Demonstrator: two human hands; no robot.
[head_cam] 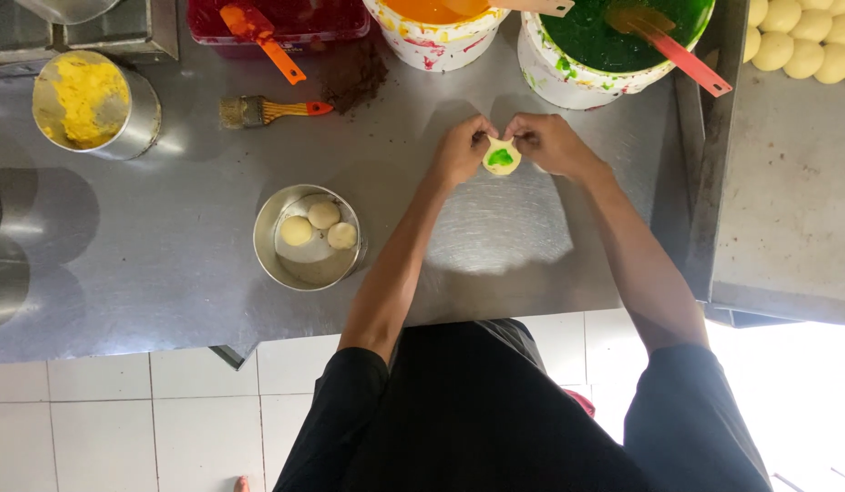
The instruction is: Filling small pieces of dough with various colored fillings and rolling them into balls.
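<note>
Head view, looking straight down on a steel worktable [167, 264]: both of the person's hands meet over its far middle; the left hand [461, 150] and the right hand [552, 143] each pinch the rim of a small disc of pale dough [501, 157] between thumb and fingertips, the fingers curled close and nearly closed on it, the disc held between the two hands just above the table surface; a dab of green filling [500, 158] sits in its centre. Judged from its look, the dough is light, soft and easily torn or smeared, and likely a little tacky; the thin edge is the place to grip, lightly and from opposite sides, so that the filling stays cupped in the middle. Just beyond the hands stands a white bucket of green paste [614, 41] with an orange-handled spatula [673, 50] resting in it; beside it a second white bucket of orange paste [436, 27]; further left a red tub [277, 23] with another orange spatula. A pastry brush [263, 110] lies on the table near a patch of dark crumbs [354, 77]. Nearer the person, a round metal pan [309, 239] holds three dough balls; at far left a metal tin of yellow crumb [94, 102]; at upper right a tray [787, 200] bears rows of dough balls [805, 41].
</note>
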